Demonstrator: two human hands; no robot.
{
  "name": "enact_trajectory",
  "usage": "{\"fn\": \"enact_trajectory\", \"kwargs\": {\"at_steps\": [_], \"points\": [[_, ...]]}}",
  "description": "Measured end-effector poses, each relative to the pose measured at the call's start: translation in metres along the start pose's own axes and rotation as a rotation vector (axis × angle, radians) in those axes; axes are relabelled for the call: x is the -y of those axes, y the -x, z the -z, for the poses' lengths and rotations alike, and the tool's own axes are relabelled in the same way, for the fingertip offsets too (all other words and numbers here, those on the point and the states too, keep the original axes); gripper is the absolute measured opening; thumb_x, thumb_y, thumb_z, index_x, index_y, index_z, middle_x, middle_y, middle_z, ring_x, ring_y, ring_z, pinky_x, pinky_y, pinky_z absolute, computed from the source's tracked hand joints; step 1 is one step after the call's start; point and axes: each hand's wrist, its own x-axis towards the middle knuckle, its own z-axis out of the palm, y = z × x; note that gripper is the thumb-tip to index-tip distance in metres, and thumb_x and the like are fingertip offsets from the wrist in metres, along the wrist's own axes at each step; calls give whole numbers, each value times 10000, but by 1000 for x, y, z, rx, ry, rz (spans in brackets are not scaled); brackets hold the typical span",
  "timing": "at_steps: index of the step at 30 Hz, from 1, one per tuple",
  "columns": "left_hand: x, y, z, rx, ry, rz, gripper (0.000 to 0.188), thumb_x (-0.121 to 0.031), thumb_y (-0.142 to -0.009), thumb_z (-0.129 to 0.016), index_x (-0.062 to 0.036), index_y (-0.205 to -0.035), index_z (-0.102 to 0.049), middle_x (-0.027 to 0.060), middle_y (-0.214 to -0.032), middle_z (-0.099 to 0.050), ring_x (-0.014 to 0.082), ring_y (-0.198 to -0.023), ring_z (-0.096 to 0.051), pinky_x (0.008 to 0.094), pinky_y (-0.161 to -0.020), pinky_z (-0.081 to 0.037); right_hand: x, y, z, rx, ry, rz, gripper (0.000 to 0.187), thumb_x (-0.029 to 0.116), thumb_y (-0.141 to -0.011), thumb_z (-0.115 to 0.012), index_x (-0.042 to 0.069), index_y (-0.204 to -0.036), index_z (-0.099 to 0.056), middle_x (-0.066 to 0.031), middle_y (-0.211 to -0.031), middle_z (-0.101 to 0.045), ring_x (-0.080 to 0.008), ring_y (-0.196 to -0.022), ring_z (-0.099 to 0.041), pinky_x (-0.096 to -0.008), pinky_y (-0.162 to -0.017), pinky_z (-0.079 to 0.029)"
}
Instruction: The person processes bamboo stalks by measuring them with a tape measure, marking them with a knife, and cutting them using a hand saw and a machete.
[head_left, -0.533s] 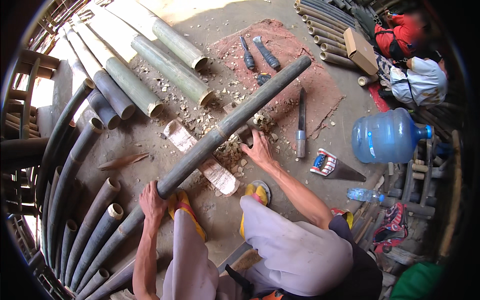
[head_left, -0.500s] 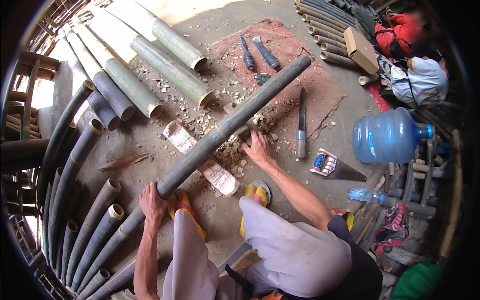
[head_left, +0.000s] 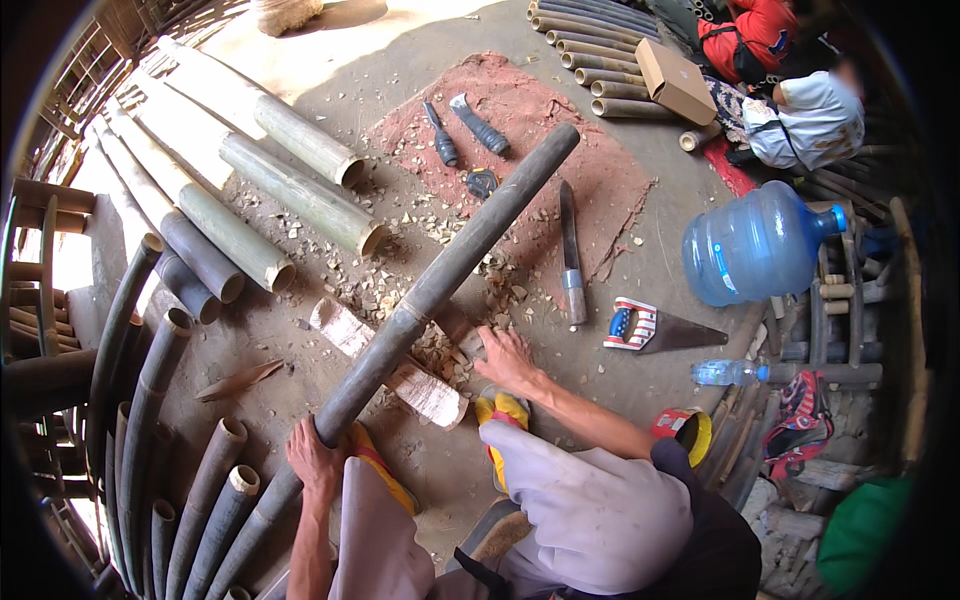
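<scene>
Left hand wrapped round the dark bamboo pole, which runs up and rightward from that grip, crossing over a pale split strip. Right hand just right of the pole's middle, fingers at a brown block; can't tell whether they pinch it or only rest there.

Surroundings, left to right. Left of the left hand: cluster of bamboo lengths; above that grip, to its left, a dry brown husk. Farther above, well apart: thick green stems. Above and right of the right hand: knife, on red cloth. Right of the same hand: saw; beyond it, blue water jug.
</scene>
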Motion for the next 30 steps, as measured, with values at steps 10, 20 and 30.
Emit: {"fn": "enact_trajectory", "kwargs": {"at_steps": [10,20,30], "points": [[-1,-4,17,130,78,97,421,-277,-615,-746,-52,-930,-580,171,-876,-649,377,-872,-625,444,-781,-493,8,-217,103,-205,310,199,412,118,-826,-558,11,-1217,-486,-287,-1212,-525,-388,-1051,-546,-531,-921,-418],[-3,2,13,53,44,69,487,-300,-616,-765,-71,-1012,-598,141,-934,-651,341,-902,-622,432,-813,-483,-24,-307,94,205,423,-218,373,131,-963,-427,185,-1324,-500,-270,-1477,-323,-461,-1279,-455,-583,-1006,-415],[-5,-3,18,117,72,59,494,-297,-639,-759,-76,-1051,-599,115,-962,-636,325,-945,-611,415,-832,-481,-10,-267,102,-458,216,227,490,187,-739,-712,132,-1180,-505,-141,-978,-457,-291,-758,-610,-420,-629,-575]]}}
